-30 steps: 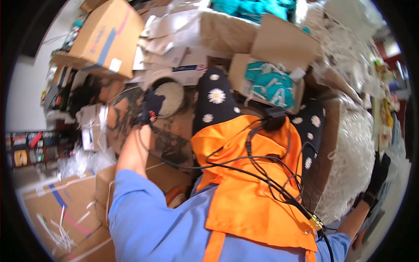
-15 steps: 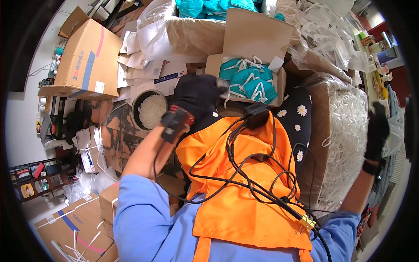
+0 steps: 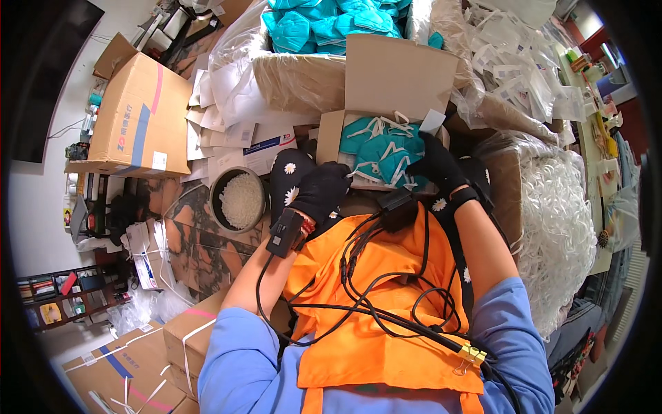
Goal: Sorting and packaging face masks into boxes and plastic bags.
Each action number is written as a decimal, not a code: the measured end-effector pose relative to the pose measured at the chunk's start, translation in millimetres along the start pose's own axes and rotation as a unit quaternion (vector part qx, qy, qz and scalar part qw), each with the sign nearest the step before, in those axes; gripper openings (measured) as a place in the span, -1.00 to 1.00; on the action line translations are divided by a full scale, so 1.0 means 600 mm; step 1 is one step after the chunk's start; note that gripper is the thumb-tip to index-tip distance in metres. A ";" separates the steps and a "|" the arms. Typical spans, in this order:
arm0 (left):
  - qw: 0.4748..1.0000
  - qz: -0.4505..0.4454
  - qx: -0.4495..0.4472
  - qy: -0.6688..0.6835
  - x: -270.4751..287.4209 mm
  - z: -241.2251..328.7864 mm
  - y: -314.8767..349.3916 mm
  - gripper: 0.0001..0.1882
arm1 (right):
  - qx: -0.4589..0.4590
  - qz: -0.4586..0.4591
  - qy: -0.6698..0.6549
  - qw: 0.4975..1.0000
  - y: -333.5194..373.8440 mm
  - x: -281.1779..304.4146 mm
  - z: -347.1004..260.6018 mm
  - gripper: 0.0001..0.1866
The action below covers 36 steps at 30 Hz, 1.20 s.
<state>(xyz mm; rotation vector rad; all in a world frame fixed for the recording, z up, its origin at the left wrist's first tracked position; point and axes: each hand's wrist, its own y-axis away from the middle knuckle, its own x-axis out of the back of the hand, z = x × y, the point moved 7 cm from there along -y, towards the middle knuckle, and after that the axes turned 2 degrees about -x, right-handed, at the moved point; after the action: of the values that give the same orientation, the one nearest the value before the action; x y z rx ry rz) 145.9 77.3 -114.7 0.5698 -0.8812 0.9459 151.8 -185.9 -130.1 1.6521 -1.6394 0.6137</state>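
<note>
A small cardboard box with its lid flap raised stands between my knees. Teal face masks with white straps are heaped inside it. My right hand, in a black glove, reaches over the box's right side. Its thumb and fingers are apart and rest against the masks. My left hand, also gloved in black, is at the box's near left corner with its fingers curled in. What those fingers hold, if anything, is hidden.
Beyond the small box sits a plastic-lined carton full of teal masks. On the right, a carton holds white straps. A round tub of white pellets stands at left, near a large carton. Black cables cross my orange apron.
My right hand has come from beside the strap carton at far right to the masks in the small box. My left hand has moved down, toward me.
</note>
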 end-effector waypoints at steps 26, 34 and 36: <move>0.985 0.169 0.040 0.010 -0.022 0.004 -0.128 -0.56 | 0.176 0.102 0.048 0.978 0.140 0.083 -0.135 -0.70; 0.999 0.010 0.041 -0.028 -0.106 -0.010 -0.142 -0.62 | 0.093 0.101 0.040 0.990 0.171 0.103 -0.150 -0.67; 0.999 0.040 0.027 0.005 -0.095 -0.019 -0.137 -0.65 | 0.043 0.068 0.114 0.990 0.182 0.113 -0.156 -0.69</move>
<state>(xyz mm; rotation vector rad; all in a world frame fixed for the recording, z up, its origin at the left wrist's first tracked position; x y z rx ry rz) 205.2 20.4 -172.5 0.5794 -0.8776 1.0472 63.7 -150.9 -2.4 1.4762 -1.5851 0.9175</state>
